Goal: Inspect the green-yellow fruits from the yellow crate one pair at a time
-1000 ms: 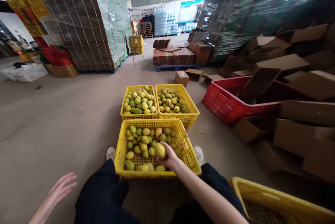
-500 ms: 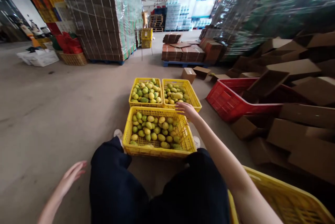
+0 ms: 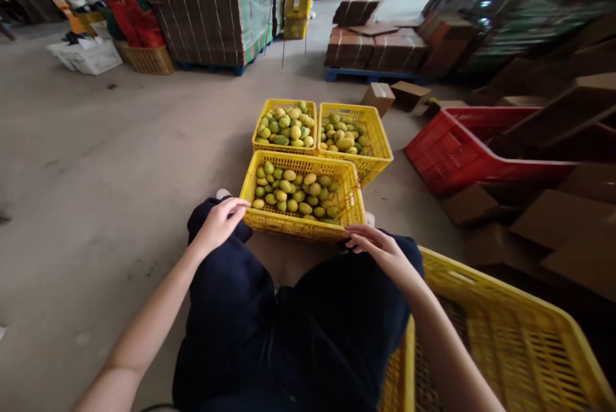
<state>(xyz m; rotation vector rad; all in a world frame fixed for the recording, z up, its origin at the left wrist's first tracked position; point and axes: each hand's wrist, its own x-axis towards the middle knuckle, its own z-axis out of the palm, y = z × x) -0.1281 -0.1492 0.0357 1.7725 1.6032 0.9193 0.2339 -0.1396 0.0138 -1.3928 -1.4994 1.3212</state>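
Note:
A yellow plastic crate [image 3: 298, 223] sits on the floor between my feet, with yellow-green oval fruits [image 3: 293, 194] spread over its bottom. My left hand [image 3: 224, 219] is at the crate's left front corner, its fingertips by the rim and the fingers loosely stretched. At the right front corner, my right hand [image 3: 373, 245] hovers over my knee with fingers a little bent and apart. Whether either hand touches the rim is hard to tell. Directly behind stand two more yellow crates, a left one [image 3: 283, 147] and a right one [image 3: 378, 158], both holding similar fruit.
A large yellow crate [image 3: 500, 290] stands close at my right side. Beyond it are a red crate [image 3: 443, 158] and a heap of cardboard boxes [image 3: 568, 219]. Flattened cartons lie on a blue pallet [image 3: 356, 73] further back. A wrapped stack [image 3: 202, 14] rises at back left.
My left hand has come in from the lower left to the front crate's left corner. My right hand has drawn back from its far right side to its near right corner. The view tilted down.

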